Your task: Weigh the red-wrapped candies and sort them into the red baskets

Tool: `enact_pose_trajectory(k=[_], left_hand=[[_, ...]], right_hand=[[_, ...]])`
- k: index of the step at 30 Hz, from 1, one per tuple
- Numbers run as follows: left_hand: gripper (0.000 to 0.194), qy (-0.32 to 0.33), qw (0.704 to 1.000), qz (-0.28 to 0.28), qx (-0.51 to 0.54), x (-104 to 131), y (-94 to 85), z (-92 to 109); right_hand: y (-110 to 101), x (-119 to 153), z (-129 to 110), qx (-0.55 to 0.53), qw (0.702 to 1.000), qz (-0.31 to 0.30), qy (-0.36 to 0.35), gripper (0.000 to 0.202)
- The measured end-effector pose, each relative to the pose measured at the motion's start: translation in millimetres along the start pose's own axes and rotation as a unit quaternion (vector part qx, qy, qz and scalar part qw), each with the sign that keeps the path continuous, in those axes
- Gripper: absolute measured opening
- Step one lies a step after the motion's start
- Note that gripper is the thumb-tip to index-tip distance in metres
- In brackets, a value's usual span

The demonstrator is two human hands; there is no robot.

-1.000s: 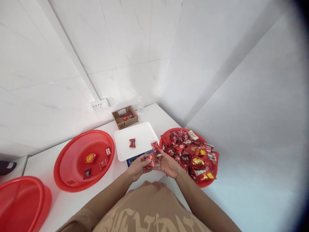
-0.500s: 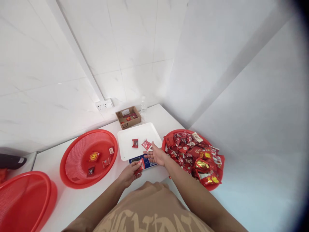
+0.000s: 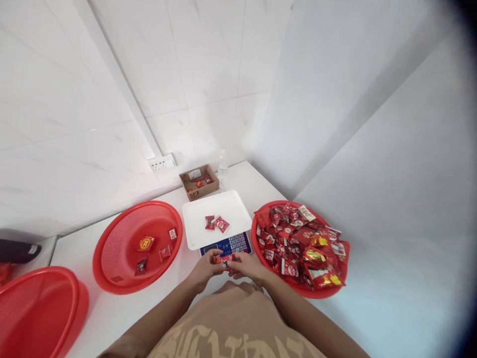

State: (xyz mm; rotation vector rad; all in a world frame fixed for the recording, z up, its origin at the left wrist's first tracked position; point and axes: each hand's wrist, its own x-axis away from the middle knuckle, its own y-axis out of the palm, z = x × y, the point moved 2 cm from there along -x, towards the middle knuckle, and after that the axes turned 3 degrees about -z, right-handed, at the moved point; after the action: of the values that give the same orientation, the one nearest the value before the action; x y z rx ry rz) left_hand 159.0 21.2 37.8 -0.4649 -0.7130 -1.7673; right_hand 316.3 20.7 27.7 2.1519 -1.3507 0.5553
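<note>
In the head view, my left hand (image 3: 207, 267) and my right hand (image 3: 246, 264) meet in front of the scale, both closed on one small red candy packet (image 3: 225, 260). Fingers cover much of that packet. Two more red-wrapped candies lie on the white scale pan (image 3: 197, 237): a darker one (image 3: 209, 222) on the left, and a red-and-white one (image 3: 220, 223) touching it. Below the pan shows the scale's blue keypad (image 3: 238, 243). To my right stands a red basket (image 3: 257, 238) heaped with red and gold packets.
Left of the scale, a red mesh basket (image 3: 100, 248) holds a few packets. Another red basket (image 3: 76, 298) is nearer at the far left. Behind the pan are a small cardboard box (image 3: 204, 190) and a clear bottle (image 3: 222, 161). A wall socket (image 3: 162, 162) sits above the table.
My right hand has let go of the red-and-white candy, now on the pan beside the darker one. It has drawn back and joined my left hand on the packet.
</note>
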Motion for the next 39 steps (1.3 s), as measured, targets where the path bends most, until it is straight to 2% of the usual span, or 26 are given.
enact_pose_trajectory(k=[3, 10, 14, 16, 18, 20, 22, 24, 27, 30, 35, 39], left_hand=[[0.047, -0.013, 0.999, -0.035, -0.020, -2, 5.3, 0], [0.043, -0.047, 0.989, -0.135, -0.043, -5, 16.3, -7], [0.041, -0.038, 0.989, -0.125, -0.067, -2, 19.7, -2], [0.041, -0.030, 0.992, -0.098, -0.068, -1, 17.2, 3], [0.043, -0.029, 0.997, -0.060, -0.049, -2, 11.0, 5], [0.046, -0.041, 0.999, -0.028, -0.012, -3, 2.1, 4], [0.047, -0.055, 0.998, -0.013, 0.020, -5, -7.0, -1], [0.046, -0.065, 0.997, -0.009, 0.033, -6, -14.4, -6], [0.044, -0.075, 0.996, -0.006, 0.036, -5, -19.5, -11], [0.045, -0.077, 0.996, -0.002, 0.036, -3, -18.3, -10], [0.047, -0.072, 0.996, 0.001, 0.050, -2, -14.9, -8], [0.045, -0.073, 0.996, 0.003, 0.054, -2, -16.1, -9]], right_hand=[[-4, 3, 4, 0.019, 0.999, 0.043, -0.020, 0.032], [-14, 24, -1, 0.083, 0.992, 0.064, -0.071, 0.019], [-21, 30, -3, 0.064, 0.995, 0.052, -0.054, 0.020], [-34, 30, -2, -0.005, 0.995, 0.088, -0.053, 0.022], [-57, 31, 1, -0.101, 0.975, 0.185, -0.068, 0.026], [-86, 34, 6, -0.191, 0.927, 0.307, -0.096, 0.033], [-115, 39, 14, -0.256, 0.875, 0.390, -0.127, 0.039], [-139, 42, 21, -0.290, 0.851, 0.411, -0.150, 0.043], [-160, 42, 26, -0.302, 0.840, 0.419, -0.165, 0.047], [-164, 40, 26, -0.305, 0.828, 0.444, -0.153, 0.046], [-155, 37, 21, -0.317, 0.807, 0.477, -0.142, 0.044], [-147, 37, 22, -0.295, 0.815, 0.473, -0.160, 0.049]])
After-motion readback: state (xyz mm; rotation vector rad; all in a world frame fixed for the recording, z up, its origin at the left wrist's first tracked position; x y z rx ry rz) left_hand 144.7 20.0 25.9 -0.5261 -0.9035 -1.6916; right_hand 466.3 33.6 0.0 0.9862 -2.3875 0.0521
